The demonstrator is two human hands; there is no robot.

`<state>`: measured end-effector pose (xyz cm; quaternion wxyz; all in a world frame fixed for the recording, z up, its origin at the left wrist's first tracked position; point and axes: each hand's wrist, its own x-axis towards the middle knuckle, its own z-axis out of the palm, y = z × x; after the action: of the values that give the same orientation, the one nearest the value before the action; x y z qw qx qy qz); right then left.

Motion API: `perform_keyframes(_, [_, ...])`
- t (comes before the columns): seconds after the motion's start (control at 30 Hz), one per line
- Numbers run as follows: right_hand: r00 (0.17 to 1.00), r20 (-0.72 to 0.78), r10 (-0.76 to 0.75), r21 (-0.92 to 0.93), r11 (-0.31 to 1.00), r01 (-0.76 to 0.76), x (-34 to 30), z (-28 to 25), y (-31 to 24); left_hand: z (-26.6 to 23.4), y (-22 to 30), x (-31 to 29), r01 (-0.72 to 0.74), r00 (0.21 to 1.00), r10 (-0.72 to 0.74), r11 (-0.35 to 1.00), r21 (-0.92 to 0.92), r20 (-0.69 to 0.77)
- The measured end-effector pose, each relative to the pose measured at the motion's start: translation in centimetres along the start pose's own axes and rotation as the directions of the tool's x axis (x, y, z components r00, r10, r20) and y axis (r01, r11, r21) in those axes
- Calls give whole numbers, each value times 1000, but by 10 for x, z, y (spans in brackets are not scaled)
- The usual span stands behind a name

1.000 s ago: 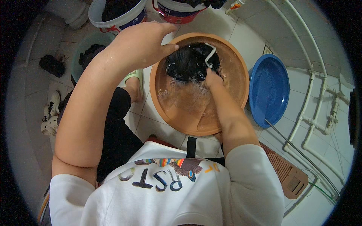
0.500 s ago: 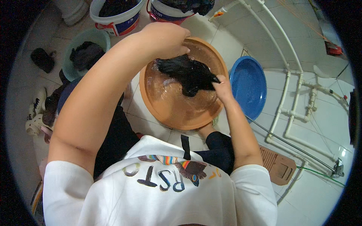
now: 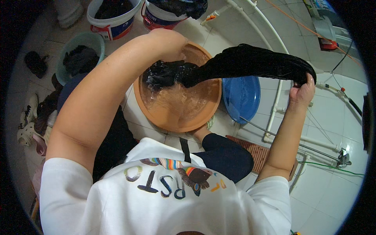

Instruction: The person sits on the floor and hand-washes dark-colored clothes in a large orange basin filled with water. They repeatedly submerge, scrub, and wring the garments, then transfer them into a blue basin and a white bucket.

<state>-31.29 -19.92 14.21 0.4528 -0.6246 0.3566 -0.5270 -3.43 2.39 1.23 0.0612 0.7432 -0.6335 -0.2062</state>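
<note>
A wet black garment (image 3: 250,64) is being stretched over the orange basin (image 3: 156,113), gripped at one end by the left hand (image 3: 166,45) and at the other by the right hand (image 3: 301,92), beside a blue basin (image 3: 243,98).

Two labelled buckets at top edge, side by side: left white bucket (image 3: 113,17) w/ blue-and-red label band on its wall; right bucket (image 3: 164,17) w/ red-and-dark-blue label band. Small package (image 3: 320,8) at top right, blue-green, lying near the wall. No signs or screens in view.
</note>
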Motion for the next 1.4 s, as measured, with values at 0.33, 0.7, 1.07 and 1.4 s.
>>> perform_keyframes(0.33, [892, 185, 413, -881, 472, -36, -69, -12, 202, 15, -7, 12, -39, 997, 36, 999, -38, -63])
perform_keyframes(0.7, [376, 791, 483, -612, 626, 483, -162, 160, 315, 15, -9, 18, -12, 995, 0, 993, -119, -98])
perform_keyframes(1.07, [321, 553, 769, -775, 333, 537, -175, 154, 399, 6, -18, 15, 25, 997, -28, 999, -42, -76])
perform_keyframes(1.4, [676, 307, 670, 71, 692, -718, -65, 99, 289, 3, -33, 1, 29, 992, -39, 996, -85, -122])
